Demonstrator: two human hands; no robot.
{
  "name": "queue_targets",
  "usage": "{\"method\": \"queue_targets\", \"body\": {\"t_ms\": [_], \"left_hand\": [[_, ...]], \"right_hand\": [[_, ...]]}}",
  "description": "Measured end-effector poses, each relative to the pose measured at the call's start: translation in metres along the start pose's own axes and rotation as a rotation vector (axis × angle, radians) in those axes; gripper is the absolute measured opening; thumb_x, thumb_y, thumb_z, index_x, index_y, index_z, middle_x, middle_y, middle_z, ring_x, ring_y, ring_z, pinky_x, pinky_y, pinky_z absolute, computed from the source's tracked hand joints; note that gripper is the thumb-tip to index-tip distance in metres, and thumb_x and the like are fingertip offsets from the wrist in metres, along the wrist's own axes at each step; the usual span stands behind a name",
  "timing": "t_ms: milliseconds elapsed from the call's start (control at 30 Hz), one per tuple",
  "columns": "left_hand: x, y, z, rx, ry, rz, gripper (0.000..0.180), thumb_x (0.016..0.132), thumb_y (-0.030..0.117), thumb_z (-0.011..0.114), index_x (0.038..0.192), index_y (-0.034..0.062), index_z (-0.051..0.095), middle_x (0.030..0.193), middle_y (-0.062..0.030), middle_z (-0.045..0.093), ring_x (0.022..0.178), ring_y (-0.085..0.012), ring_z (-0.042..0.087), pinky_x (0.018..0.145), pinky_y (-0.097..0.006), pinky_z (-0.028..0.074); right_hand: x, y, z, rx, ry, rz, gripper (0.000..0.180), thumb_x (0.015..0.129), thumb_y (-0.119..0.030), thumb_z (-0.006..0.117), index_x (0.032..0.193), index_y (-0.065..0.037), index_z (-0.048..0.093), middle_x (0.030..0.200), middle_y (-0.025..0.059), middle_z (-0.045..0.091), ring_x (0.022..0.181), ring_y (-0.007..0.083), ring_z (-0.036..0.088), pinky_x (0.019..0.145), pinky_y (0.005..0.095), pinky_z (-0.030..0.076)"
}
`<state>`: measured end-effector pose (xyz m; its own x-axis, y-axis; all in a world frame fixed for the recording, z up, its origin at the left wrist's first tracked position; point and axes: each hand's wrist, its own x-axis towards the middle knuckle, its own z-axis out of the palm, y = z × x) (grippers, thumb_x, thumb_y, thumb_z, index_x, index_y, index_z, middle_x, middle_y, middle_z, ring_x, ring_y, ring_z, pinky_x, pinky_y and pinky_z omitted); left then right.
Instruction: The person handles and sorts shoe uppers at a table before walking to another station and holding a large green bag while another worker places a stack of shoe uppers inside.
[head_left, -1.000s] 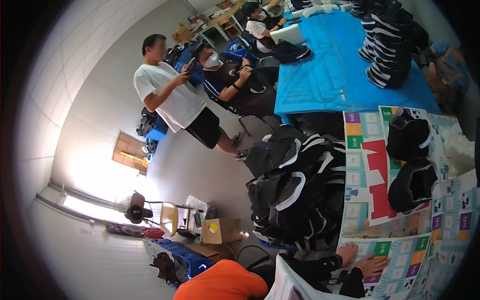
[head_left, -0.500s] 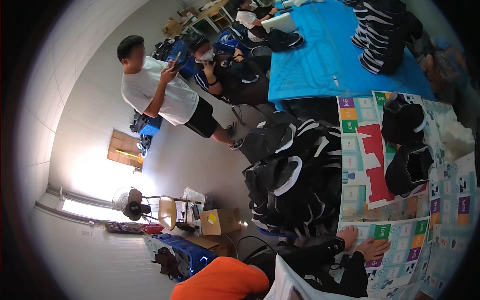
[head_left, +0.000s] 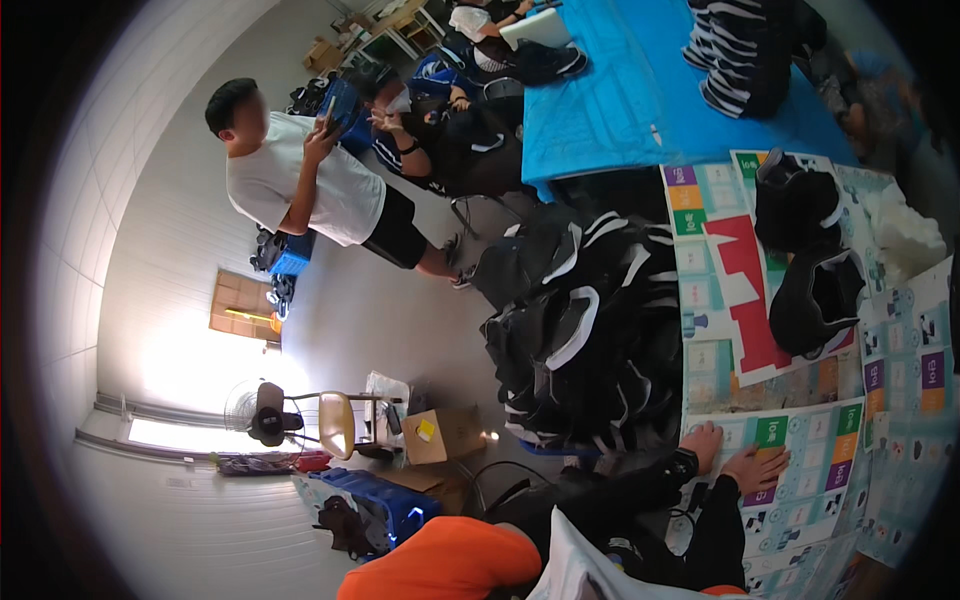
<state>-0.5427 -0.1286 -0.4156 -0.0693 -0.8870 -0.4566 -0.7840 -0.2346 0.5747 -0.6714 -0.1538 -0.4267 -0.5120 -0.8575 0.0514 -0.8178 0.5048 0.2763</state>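
Both hands lie flat and empty on the counter's colourful printed sheet [head_left: 800, 440]: left hand [head_left: 704, 443], right hand [head_left: 757, 468], fingers spread. The heaped black garments [head_left: 585, 340] just beyond, seemingly unsteady, could slide off the edge if nudged.

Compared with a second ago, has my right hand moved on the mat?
No. The right hand still lies flat just below the green square of the mat, as before; only the camera view has shifted.
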Motion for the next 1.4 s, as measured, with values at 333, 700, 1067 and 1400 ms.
{"method": "queue_targets", "body": {"t_ms": [333,700,1067,1400], "left_hand": [[-0.006,-0.009,-0.005,0.017,-0.118,0.09,0.059,0.076,0.023,0.077,0.123,-0.0014,0.048,0.119,-0.0244,0.05,0.113,-0.044,0.054,0.093,-0.048,0.05],[-0.106,-0.015,-0.145,-0.282,-0.204,0.186,0.043,0.09,0.029,0.069,0.121,0.0009,0.057,0.104,-0.0178,0.066,0.095,-0.0346,0.066,0.083,-0.044,0.053],[-0.205,-0.021,-0.246,-0.256,-0.006,0.177,0.037,0.095,0.028,0.067,0.12,0.0014,0.06,0.102,-0.0146,0.066,0.094,-0.0287,0.067,0.08,-0.038,0.054],[-0.31,-0.003,-0.358,-0.309,0.325,0.131,0.079,0.096,0.02,0.068,0.156,0.0045,0.019,0.097,-0.0125,0.07,0.085,-0.0237,0.07,0.077,-0.033,0.057]], "right_hand": [[-0.006,0.008,-0.016,0.013,-0.083,0.052,0.065,0.103,-0.048,0.04,0.159,-0.018,0.025,0.166,0.001,0.022,0.153,0.0223,0.019,0.12,0.0527,0.02],[-0.005,0.01,-0.023,0.062,-0.125,0.026,0.066,0.104,-0.046,0.039,0.16,-0.018,0.02,0.168,0.0005,0.016,0.154,0.0227,0.015,0.121,0.0532,0.017],[-0.007,0.006,-0.03,0.102,-0.193,0.014,0.067,0.103,-0.047,0.039,0.161,-0.018,0.018,0.168,0.0003,0.014,0.155,0.0222,0.012,0.122,0.0536,0.015],[-0.008,0.014,-0.05,0.116,-0.248,0.034,0.067,0.104,-0.048,0.036,0.161,-0.018,0.017,0.169,0.0019,0.011,0.156,0.0225,0.008,0.122,0.0541,0.013]]}}
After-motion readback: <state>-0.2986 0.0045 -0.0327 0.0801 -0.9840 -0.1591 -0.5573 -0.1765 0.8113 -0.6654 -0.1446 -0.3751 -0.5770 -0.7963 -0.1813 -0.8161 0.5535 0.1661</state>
